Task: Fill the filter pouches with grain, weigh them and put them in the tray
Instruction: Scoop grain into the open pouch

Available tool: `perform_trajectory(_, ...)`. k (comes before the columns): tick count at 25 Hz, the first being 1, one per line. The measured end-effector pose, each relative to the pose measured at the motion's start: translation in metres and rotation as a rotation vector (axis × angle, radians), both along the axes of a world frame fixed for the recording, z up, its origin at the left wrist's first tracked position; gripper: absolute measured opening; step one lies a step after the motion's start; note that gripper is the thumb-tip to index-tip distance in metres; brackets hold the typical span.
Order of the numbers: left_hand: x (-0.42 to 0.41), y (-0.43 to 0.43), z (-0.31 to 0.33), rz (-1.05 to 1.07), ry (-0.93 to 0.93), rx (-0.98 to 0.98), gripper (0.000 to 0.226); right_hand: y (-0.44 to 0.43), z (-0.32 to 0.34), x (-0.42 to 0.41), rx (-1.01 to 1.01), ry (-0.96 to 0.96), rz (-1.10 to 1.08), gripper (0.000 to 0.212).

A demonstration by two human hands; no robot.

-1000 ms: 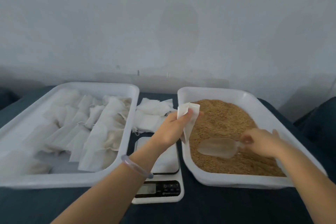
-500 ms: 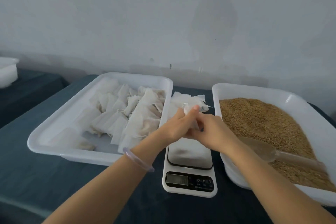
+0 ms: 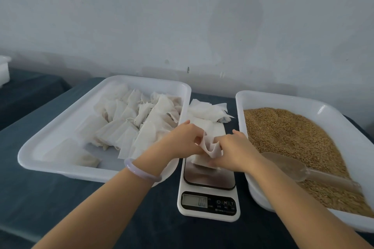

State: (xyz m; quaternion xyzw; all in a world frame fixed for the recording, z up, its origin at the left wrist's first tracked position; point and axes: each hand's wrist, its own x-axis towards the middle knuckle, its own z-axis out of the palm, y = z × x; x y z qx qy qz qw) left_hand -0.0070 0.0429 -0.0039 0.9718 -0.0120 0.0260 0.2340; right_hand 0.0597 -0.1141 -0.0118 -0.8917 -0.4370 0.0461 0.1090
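White plastic forms the tray (image 3: 60, 125) on the left, and many filled filter pouches (image 3: 121, 127) lie inside it in loose rows. Just to its right, on the dark blue tabletop (image 3: 40, 198), a small stack of empty pouches (image 3: 206, 110) lies behind the scale (image 3: 209, 192). Above the steel plate of the scale the two hands meet. The left hand (image 3: 182, 141), with a pale bracelet (image 3: 141, 172) on the wrist, pinches one edge of a single empty pouch (image 3: 210, 148), and the right hand (image 3: 235, 152) pinches the opposite edge, so both are grasping it and seem to be pulling its mouth open. I cannot tell if this pouch touches the plate. Further right stands the second tray (image 3: 334, 115), full of brown grain (image 3: 293, 137). A clear scoop (image 3: 289, 166) lies on the grain, its bowl close beside the right wrist and its handle running to the right and toward the person. Grain and scoop therefore both lie to the right of the pouch, and the right hand is the nearer one. I judge that this hand should let go and take the scoop, while the left hand holds the pouch mouth turned to the right.
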Motion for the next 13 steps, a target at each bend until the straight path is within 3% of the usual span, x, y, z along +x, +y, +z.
perform_trajectory(3,0.0034,0.0007,-0.0024,0.003,-0.001,0.020,0.037,-0.0038,0.0035,0.0001,0.119,0.032,0.025,0.027)
perform_trajectory(9,-0.0008,-0.0010,-0.0013,0.006,-0.072,0.057,0.021,-0.0068,0.0016,0.0036,0.101,-0.074,0.021,0.016)
perform_trajectory(13,0.0021,-0.0061,-0.0021,-0.035,0.015,0.273,0.023,-0.0008,-0.0011,-0.0005,-0.025,-0.141,0.046,0.019)
